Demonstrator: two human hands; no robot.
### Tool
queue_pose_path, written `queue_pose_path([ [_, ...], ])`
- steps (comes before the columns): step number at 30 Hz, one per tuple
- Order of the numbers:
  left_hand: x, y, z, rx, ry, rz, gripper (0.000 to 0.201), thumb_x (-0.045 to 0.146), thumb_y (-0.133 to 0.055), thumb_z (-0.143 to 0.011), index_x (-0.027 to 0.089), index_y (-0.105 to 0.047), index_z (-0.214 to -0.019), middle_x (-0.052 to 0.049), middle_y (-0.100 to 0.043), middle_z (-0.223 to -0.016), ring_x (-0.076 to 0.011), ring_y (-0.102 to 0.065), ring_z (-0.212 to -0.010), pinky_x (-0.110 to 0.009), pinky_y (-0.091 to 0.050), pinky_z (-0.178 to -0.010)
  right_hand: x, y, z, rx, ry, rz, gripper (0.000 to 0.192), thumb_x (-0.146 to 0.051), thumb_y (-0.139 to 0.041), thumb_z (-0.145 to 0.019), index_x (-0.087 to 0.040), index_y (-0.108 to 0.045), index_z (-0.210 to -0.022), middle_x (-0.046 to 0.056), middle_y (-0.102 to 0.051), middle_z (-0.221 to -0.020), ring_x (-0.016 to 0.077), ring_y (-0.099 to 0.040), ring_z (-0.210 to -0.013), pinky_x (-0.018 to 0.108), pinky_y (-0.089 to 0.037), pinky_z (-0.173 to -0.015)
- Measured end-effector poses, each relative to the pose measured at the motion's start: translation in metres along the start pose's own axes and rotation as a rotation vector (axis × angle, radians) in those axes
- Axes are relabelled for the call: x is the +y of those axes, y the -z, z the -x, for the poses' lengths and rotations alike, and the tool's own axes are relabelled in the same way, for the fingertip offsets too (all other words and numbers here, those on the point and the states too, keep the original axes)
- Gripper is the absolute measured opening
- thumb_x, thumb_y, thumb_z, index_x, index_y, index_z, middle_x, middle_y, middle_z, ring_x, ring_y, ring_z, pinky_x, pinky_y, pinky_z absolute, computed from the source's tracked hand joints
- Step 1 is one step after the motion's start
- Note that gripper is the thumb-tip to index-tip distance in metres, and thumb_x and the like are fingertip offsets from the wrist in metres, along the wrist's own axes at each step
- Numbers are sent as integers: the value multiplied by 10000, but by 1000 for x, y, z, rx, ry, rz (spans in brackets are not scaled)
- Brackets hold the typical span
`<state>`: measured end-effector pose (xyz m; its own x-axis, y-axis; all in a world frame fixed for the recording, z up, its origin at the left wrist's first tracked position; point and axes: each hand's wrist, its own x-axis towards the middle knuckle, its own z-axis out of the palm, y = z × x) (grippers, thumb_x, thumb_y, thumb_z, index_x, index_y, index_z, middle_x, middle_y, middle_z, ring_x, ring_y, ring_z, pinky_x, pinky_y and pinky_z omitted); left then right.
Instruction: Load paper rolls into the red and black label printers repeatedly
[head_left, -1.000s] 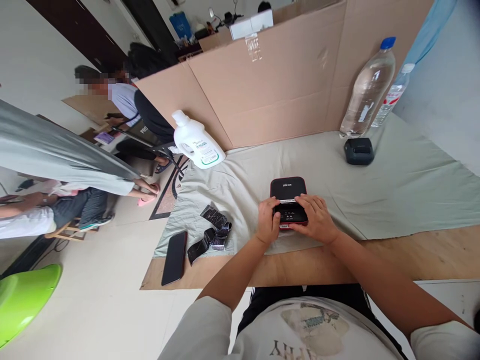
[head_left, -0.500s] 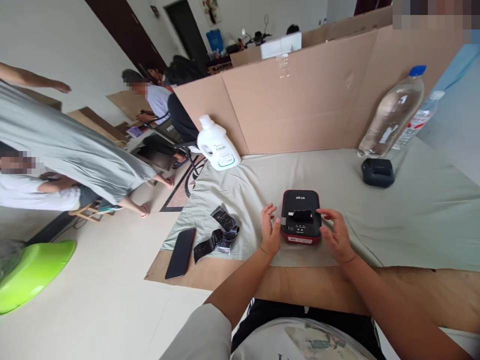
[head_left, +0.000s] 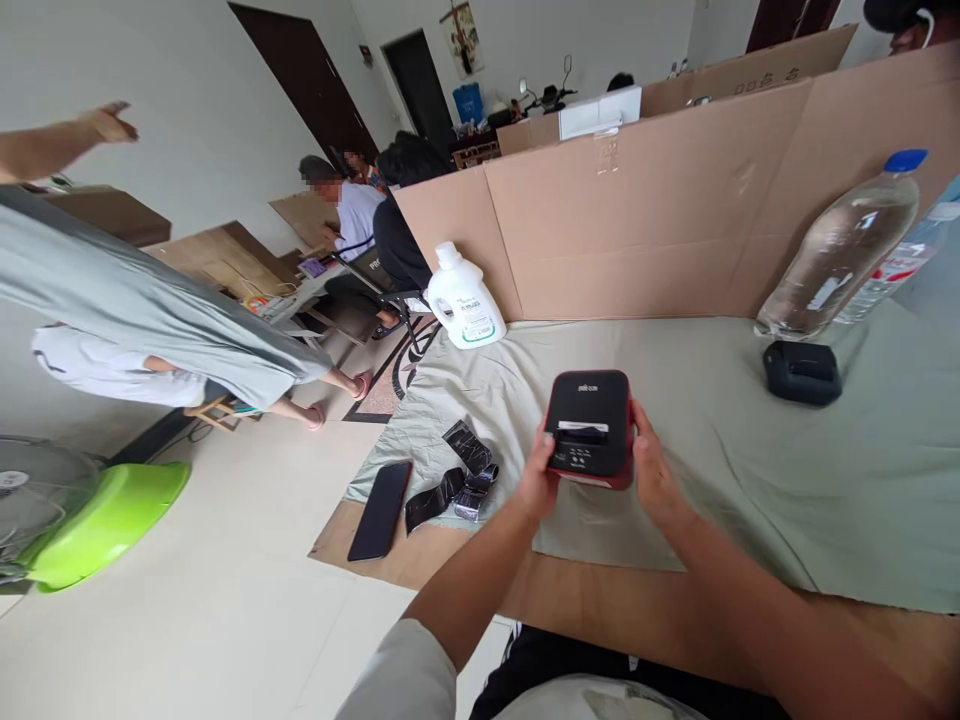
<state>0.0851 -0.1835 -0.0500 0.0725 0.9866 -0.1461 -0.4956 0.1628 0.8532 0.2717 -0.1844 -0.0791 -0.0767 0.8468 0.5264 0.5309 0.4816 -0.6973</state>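
A small black-topped printer (head_left: 591, 405) with red sides is between my two hands, a white strip showing in the slot on its top. My left hand (head_left: 538, 478) is closed along its left side, with the thumb near the top edge. Against the right side press the fingers of my right hand (head_left: 654, 468). Whether the printer rests on the cloth or is slightly raised, I cannot tell. To the left, a curled strip of black patterned tape (head_left: 436, 497) lies beside a dark phone (head_left: 380, 512).
A white jug (head_left: 469, 305) stands by the cardboard wall (head_left: 637, 230). At the right are a large clear bottle (head_left: 844, 250), a second bottle (head_left: 892, 265) and a small black device (head_left: 802, 373). Beyond the table's left side, a person in a long grey garment (head_left: 172, 300) stands.
My hands, spread apart beside the printer before, now grip both sides of it. The dark piece over its slot no longer shows. The view has shifted, and the standing person's arm is higher.
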Motion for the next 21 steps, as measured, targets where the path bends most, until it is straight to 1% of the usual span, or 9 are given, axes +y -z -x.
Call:
queue_pose_path([
  [1, 9, 4, -12, 49, 8, 15, 690, 642, -652, -781, 243, -578, -1339, -69, -638, -1361, -317, -541, -1321, -479, -468, -1076, 3, -1, -6, -17, -22, 12, 582, -431, -140, -1045, -230, -122, -1591, 126, -265, -1640, 244, -307, -1496, 487, -416, -1140],
  [3, 30, 15, -41, 98, 69, 28, 644, 673, -565, -821, 192, -635, -1244, -104, -698, -1249, -334, -608, -1233, -509, -509, -1006, 13, -6, -7, -78, -73, 112, 588, -491, -242, -1029, -239, -260, -1560, 128, -319, -1618, 274, -334, -1483, 528, -406, -1139],
  [4, 42, 22, -59, 110, 91, 33, 636, 679, -523, -843, 176, -646, -1213, -117, -717, -1200, -337, -632, -1195, -520, -520, -980, 20, -9, -2, -127, -82, 200, 611, -535, -298, -1008, -233, -323, -1539, 141, -347, -1602, 305, -345, -1474, 563, -394, -1135],
  [6, 68, 37, -95, 164, 75, 42, 603, 656, -484, -881, 157, -656, -1174, -126, -741, -1116, -329, -666, -1130, -516, -531, -955, 30, -16, 15, -247, -72, 387, 654, -600, -387, -958, -227, -427, -1493, 160, -405, -1567, 362, -346, -1465, 631, -343, -1137],
  [9, 104, 58, -149, 330, -4, 29, 458, 518, -477, -946, 148, -659, -1145, -99, -765, -987, -287, -707, -1017, -473, -551, -927, 36, -24, 41, -419, -12, 536, 660, -587, -431, -938, -207, -473, -1477, 148, -414, -1565, 360, -329, -1474, 618, -261, -1187],
  [12, 127, 75, -189, 486, -21, -59, 377, 428, -493, -967, 141, -654, -1151, -77, -769, -909, -249, -723, -929, -431, -569, -898, 33, -26, 50, -459, -10, 571, 657, -570, -410, -952, -206, -451, -1497, 124, -380, -1586, 339, -311, -1486, 588, -261, -1201],
  [14, 134, 84, -205, 552, -10, -117, 389, 434, -488, -972, 136, -648, -1165, -78, -769, -892, -241, -726, -897, -426, -577, -881, 32, -25, 49, -456, -13, 562, 661, -584, -391, -955, -224, -433, -1508, 109, -364, -1596, 331, -297, -1493, 587, -265, -1201],
  [16, 136, 93, -214, 585, -5, -153, 416, 451, -467, -979, 127, -642, -1173, -84, -766, -883, -238, -727, -879, -422, -581, -869, 32, -24, 47, -450, -13, 549, 663, -588, -382, -957, -237, -418, -1518, 101, -352, -1603, 327, -288, -1498, 585, -263, -1203],
  [21, 135, 115, -215, 648, -70, -252, 408, 426, -393, -1009, 118, -623, -1147, -82, -739, -829, -248, -719, -932, -404, -565, -891, 34, -24, 46, -434, -1, 546, 659, -582, -384, -958, -244, -408, -1523, 102, -355, -1602, 331, -296, -1494, 586, -264, -1203],
])
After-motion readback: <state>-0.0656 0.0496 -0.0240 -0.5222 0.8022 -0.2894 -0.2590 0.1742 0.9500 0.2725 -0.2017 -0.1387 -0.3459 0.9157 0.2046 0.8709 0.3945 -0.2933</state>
